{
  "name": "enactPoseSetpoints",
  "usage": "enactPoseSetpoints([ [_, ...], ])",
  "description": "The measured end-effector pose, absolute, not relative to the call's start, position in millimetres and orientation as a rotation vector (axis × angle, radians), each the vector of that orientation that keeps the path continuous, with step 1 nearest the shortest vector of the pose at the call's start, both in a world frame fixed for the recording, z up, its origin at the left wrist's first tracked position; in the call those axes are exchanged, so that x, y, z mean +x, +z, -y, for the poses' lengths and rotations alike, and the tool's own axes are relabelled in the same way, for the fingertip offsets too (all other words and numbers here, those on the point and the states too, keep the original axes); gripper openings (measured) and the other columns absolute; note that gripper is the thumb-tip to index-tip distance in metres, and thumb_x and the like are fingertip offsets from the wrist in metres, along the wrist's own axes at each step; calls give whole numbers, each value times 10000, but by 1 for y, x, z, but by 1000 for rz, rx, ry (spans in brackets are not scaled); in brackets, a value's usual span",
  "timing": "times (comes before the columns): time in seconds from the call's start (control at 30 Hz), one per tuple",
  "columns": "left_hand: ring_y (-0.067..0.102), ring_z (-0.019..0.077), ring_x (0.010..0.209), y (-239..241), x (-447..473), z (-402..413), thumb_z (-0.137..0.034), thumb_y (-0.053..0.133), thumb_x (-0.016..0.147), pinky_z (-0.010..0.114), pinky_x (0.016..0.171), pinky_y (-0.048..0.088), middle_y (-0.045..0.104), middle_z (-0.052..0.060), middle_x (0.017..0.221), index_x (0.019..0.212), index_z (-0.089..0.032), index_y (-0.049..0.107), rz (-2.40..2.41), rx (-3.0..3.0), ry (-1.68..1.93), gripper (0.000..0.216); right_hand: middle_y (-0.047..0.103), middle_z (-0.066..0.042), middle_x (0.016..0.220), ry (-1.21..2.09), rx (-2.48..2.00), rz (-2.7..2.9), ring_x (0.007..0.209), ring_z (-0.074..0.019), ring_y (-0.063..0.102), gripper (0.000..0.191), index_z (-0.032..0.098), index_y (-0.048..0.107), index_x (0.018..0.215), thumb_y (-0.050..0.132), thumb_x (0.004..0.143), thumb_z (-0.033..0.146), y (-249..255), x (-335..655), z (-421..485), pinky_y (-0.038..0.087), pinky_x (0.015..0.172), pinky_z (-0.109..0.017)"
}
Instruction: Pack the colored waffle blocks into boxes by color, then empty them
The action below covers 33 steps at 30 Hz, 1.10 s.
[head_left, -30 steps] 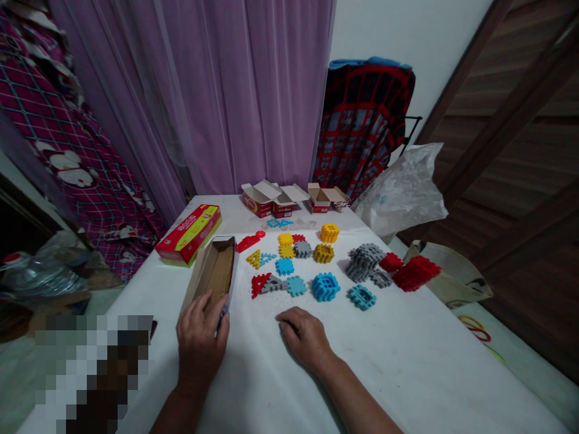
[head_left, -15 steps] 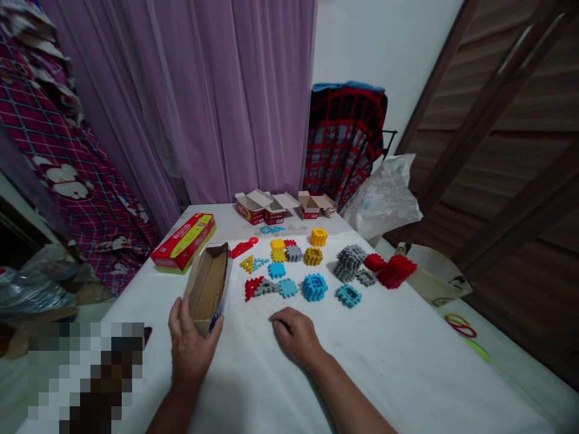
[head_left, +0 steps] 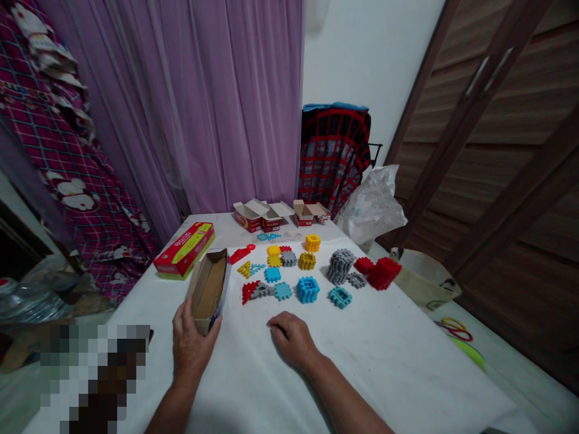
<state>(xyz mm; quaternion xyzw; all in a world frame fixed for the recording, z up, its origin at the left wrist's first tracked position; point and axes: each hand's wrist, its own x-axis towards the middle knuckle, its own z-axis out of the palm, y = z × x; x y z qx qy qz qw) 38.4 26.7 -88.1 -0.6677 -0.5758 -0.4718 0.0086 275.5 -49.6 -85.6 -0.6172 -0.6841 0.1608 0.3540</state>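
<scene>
My left hand (head_left: 191,346) grips the near end of an open brown cardboard box (head_left: 208,287) lying on the white table (head_left: 398,355); thumb and fingers wrap its end. My right hand (head_left: 292,339) rests palm down on the cloth, fingers curled under, nothing visible in it. Just beyond it lie colourful interlocking plastic blocks: a blue cube (head_left: 308,289), a light blue piece (head_left: 339,296), a red triangle (head_left: 248,290), yellow cubes (head_left: 307,260), a grey stack (head_left: 340,266) and red pieces (head_left: 380,272).
A red and yellow box (head_left: 184,249) lies at the table's left. Small open red cartons (head_left: 262,216) stand at the far edge. A white plastic bag (head_left: 371,208) sits far right. Purple curtain behind; wooden door on the right.
The view has tilted up and pulled back. My left hand slid from inside the box's end to gripping its near end. My right hand stays put.
</scene>
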Motion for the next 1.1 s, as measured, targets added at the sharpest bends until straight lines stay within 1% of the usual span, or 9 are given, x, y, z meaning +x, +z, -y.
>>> enactPoseSetpoints([
  [0.17,450,318,1281,-87,39,-25,-525,575,810,504,1051,422,442,171,1359,1487,-175,263,1846,-2077,-1469,823,708,-58,874,481,-1517,1784,843,-177,651,258,206,719,905,479,828,151,-83,299,77,491,793,-296],
  [0.33,452,318,1283,-87,39,-22,-550,563,810,492,1057,420,463,177,1359,1474,-151,287,1847,-2052,-1466,822,728,-79,876,566,-1541,1615,809,-193,672,297,202,728,902,450,897,307,-77,337,96,525,748,-302],
  [0.43,470,322,1274,-85,41,-17,-541,588,795,484,1051,428,471,175,1365,1472,-157,295,1928,-2021,-1477,831,733,-87,862,431,-1563,1486,779,-200,678,310,193,731,899,474,888,367,-68,358,94,536,714,-303],
  [0.57,512,318,1237,-84,48,-10,-524,624,765,455,1019,463,484,164,1359,1461,-169,319,1987,-2058,-1449,839,728,-84,835,238,-1590,1349,687,-183,659,310,188,722,923,496,871,393,-51,381,79,526,606,-285],
  [0.7,524,314,1223,-85,53,-10,-514,632,747,444,1013,471,496,160,1345,1445,-163,347,1990,-2067,-1461,832,713,-90,962,151,-1630,1390,760,-180,664,287,195,689,988,502,860,371,-39,394,56,526,586,-272],
  [0.8,525,323,1217,-83,52,-11,-520,632,734,460,1003,476,502,162,1343,1441,-155,355,2025,-2057,-1478,842,683,-98,1091,119,-1654,1510,895,-205,664,315,209,659,1086,527,844,362,-35,395,40,552,670,-308],
  [0.87,519,329,1223,-80,51,-11,-529,639,720,470,999,477,496,160,1353,1442,-160,353,2069,-2046,-1481,860,665,-101,1154,72,-1643,1622,1017,-230,638,317,218,651,1106,538,839,349,-34,391,31,543,822,-376],
  [0.93,513,336,1228,-78,50,-11,-538,640,711,484,1002,472,486,162,1362,1444,-162,352,2114,-2020,-1492,873,647,-104,1201,47,-1611,1746,1107,-244,601,313,222,646,1118,549,839,326,-32,381,21,491,942,-424],
  [1.1,504,337,1229,-78,46,-13,-551,632,709,506,1014,457,483,169,1347,1431,-153,367,2125,-2036,-1485,866,599,-97,1300,173,-1586,2044,1194,-232,540,378,226,615,1194,596,818,258,-25,335,-8,425,1012,-397],
])
